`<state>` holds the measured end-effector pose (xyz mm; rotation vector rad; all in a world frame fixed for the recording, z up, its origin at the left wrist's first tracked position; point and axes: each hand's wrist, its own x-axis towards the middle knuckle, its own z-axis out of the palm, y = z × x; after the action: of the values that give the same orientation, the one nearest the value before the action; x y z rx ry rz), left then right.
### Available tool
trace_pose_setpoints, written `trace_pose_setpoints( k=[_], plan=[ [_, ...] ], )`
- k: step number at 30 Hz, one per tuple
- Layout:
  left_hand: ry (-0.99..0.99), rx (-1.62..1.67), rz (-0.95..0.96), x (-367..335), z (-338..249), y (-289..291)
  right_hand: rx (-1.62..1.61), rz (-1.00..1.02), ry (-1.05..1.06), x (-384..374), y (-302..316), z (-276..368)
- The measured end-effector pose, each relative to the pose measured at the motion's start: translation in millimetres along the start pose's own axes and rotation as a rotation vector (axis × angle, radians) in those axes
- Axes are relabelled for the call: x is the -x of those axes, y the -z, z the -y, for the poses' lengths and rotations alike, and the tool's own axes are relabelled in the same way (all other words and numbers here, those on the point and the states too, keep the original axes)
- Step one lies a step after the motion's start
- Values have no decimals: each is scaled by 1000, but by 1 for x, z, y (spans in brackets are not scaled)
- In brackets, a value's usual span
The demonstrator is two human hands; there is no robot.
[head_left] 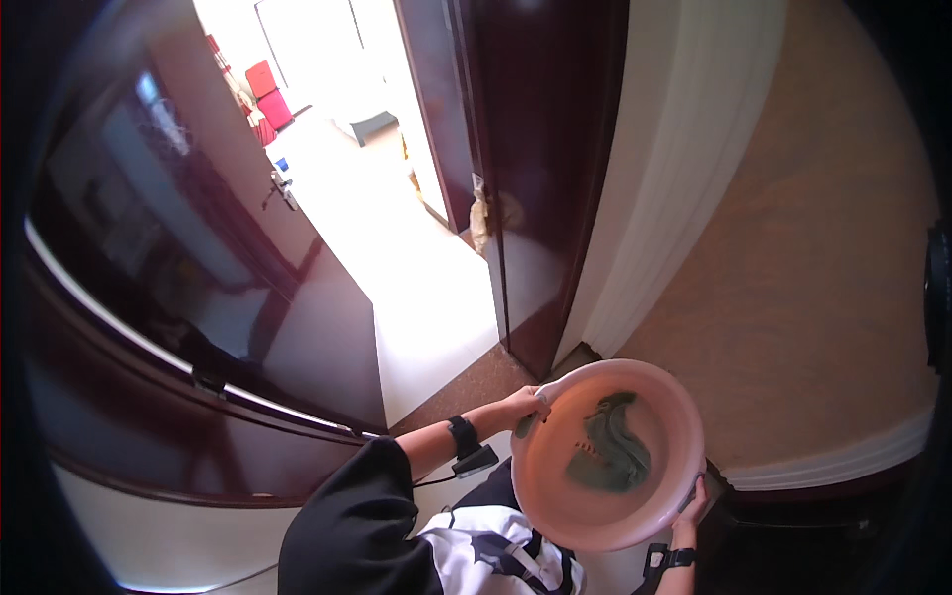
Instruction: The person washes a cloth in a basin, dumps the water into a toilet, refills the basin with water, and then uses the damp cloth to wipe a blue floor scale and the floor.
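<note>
A round pink basin (681, 421) is held up in front of me, its open top facing up. Inside it lies a crumpled grey-green cloth (617, 451), which looks wet, in what seems to be shallow water. My left hand (528, 405) grips the basin's upper left rim, thumb over the edge. On the opposite side, my right hand (691, 504) is closed on the lower right rim; part of its fingers is hidden beneath the basin. Each wrist wears a black strap with a small device.
A glossy dark red door (198, 228) stands ajar on the left, with a metal handle (285, 188). Beyond the doorway is a bright room with red items (268, 94). A dark door frame (535, 178) and a tan wall (793, 297) rise on the right.
</note>
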<state>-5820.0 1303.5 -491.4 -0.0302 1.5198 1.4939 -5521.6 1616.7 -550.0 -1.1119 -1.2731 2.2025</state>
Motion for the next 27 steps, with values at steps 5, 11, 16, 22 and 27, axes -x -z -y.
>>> trace_pose_setpoints(
  k=[5, 11, 16, 22, 27],
  plan=[
    [54, 10, -12, -60, 7, 19, 71, -43, 3, -50, -20, -20],
    [96, 3, -18, -146, 33, 43, 104, -132, -38, -122, -41, -50],
    [249, -269, -145, -191, 41, 47, 300, -229, -113, -170, -41, -55],
    [203, -37, -216, -248, 65, 24, 322, -257, -13, -239, -11, -66],
    [248, 65, -219, -242, 65, 16, 418, -273, -30, -227, -6, -78]
  ],
)
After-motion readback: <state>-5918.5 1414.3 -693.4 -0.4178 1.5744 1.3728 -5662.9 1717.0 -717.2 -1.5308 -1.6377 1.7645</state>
